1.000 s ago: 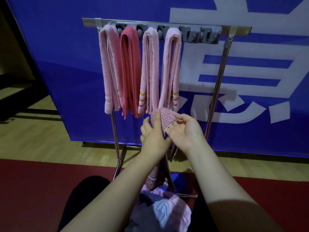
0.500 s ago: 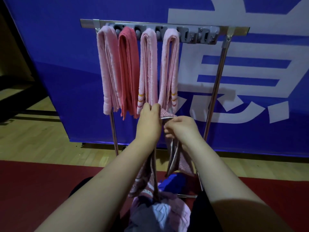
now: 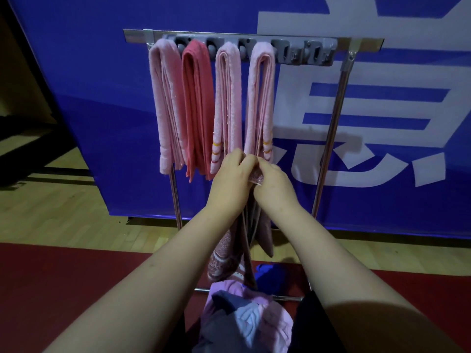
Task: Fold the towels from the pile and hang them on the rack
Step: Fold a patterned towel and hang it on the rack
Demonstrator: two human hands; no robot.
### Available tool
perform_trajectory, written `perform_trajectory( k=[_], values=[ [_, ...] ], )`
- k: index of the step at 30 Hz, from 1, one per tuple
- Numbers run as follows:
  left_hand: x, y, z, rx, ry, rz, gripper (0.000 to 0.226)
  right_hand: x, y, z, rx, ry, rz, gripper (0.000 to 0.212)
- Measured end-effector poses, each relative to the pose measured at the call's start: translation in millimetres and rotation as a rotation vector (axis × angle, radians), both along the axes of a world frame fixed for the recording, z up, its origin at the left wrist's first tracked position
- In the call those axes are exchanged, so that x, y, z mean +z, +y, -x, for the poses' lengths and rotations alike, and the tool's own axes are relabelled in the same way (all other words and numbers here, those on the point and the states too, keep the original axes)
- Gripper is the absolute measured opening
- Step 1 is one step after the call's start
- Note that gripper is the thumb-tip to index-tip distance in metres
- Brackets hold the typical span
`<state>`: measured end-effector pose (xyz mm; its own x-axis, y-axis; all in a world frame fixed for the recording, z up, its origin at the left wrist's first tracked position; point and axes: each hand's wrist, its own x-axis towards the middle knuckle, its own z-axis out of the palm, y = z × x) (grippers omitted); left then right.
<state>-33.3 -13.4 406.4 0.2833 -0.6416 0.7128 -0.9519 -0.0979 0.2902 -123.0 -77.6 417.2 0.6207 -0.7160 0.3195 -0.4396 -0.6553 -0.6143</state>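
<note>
While both hands, left hand (image 3: 233, 179) and right hand (image 3: 274, 183), pinch the folded dusty-pink patterned towel (image 3: 224, 253) together, a loosened grip could undo its fold.

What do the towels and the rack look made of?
Hanging towels: terry cloth, probably cotton; matte, nubby pile. Held towel: similar cloth, hanging limp, raised pattern. Rack: metal, likely steel; poles gleam.
</note>
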Motion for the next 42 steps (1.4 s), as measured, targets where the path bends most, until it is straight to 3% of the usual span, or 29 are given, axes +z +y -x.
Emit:
perform_trajectory(
  k=[6,13,19,25,30,36,42],
  values=[
    [-9.5,-5.0,3.4,0.082,0.123,0.011,0.022,-2.6,-1.3,3.2,0.000,-0.021,0.023,0.045],
    [-39.7,-7.2,14.6,0.304,0.532,-0.061,0.044,3.5,8.4,1.4,0.016,-0.044,0.043,0.059],
    [-24.8,-5.0,6.1,0.367,0.395,-0.141,0.035,-2.5,-3.1,9.8,-0.099,0.005,0.103,0.060],
    [-1.5,-9.5,1.8,0.274,0.217,-0.090,0.019,-7.1,-6.2,6.1,-0.125,0.033,0.146,0.053],
    [8.1,-12.4,6.1,0.212,0.183,-0.055,0.019,-1.4,-9.5,1.4,-0.133,0.029,0.197,0.043],
    [19.5,-17.8,7.3,0.203,0.162,-0.046,0.017,13.2,-18.0,3.4,-0.119,0.084,0.305,0.049],
    [46.8,-34.3,11.3,0.103,0.140,-0.018,0.014,29.6,-36.2,5.5,-0.139,-0.001,0.278,0.040]
  ],
)
